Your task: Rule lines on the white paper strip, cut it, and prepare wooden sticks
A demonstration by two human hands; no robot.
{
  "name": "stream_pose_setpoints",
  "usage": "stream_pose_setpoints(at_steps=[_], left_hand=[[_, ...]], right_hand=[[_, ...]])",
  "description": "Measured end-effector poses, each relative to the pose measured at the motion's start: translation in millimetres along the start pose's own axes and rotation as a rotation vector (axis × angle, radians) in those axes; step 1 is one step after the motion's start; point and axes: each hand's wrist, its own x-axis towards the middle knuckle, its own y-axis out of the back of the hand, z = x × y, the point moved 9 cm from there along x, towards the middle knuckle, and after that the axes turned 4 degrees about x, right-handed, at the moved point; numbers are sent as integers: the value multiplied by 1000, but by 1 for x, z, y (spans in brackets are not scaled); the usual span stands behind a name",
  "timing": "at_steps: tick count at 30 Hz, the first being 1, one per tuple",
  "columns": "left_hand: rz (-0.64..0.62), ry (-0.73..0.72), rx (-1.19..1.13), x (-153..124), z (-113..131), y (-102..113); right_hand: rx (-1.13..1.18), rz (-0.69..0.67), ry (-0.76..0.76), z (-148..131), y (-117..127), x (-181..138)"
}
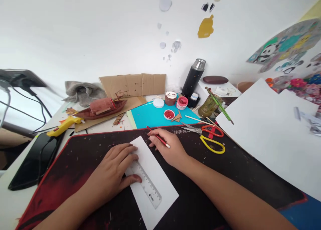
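Paper (161, 184) margin open, ruler (148, 186) end unclear

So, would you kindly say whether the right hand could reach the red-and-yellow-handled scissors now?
Probably yes: the scissors lie nearby with only dark mat between, though the right hand holds a red pencil.
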Motion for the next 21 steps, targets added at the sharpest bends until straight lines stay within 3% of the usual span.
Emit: stream_pose_setpoints(at_steps=[16,21], left_hand=[[5,-63,-14,8,8,3],[7,-74,-15,11,9,4]], right_hand=[[45,-43,-62,-3,-10,-8],[169,-50,-137,0,-13,-6]])
